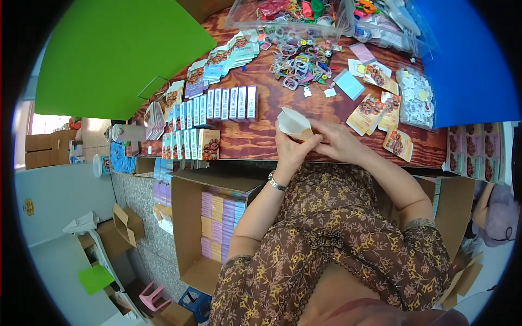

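Carton (295, 123), small and white-lined, is held over the near edge of the wood-grained table (244, 142). Its open mouth is turned upward and seemingly a little to the left; its long axis appears to run from the mouth down between the palms, though it is foreshortened and the lower end is hidden. It is gripped from the left by the left hand (289, 151) and from the right by the right hand (338, 142); the two are brought together, fingers closed about it. No contents can be made out inside.

To the left, standing cartons (232, 103) are ranked in rows and may be judged finished. Flat yellow cartons (367, 111) at the right and fanned flat cartons (239, 51) farther left are not yet opened out, so a good share seems left. Beyond, coloured bands (299, 64) are heaped before a clear tray (288, 25).
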A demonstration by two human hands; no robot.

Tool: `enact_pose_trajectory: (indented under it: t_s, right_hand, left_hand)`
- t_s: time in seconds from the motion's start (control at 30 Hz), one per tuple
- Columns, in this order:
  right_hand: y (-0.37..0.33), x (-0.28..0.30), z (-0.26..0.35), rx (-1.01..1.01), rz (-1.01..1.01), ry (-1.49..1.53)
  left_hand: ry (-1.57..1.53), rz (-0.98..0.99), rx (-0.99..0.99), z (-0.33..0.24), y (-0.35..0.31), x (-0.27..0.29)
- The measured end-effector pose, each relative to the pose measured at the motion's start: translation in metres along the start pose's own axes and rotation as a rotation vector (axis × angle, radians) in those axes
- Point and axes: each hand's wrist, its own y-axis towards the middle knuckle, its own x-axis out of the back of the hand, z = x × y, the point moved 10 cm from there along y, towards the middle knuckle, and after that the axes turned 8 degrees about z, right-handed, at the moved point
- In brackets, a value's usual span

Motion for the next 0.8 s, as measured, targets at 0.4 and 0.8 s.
enact_pose_trajectory:
  t_s: [0.4,0.8]
  right_hand:
    - [0.000,0.126,-0.124,-0.652,-0.174,-0.915]
    - [-0.009,0.147,-0.136,-0.800,-0.208,-0.817]
  left_hand:
    - [0.525,-0.081,-0.065,-0.027,-0.014,0.015]
    - [0.614,-0.152,-0.057,-0.033,-0.018,0.015]
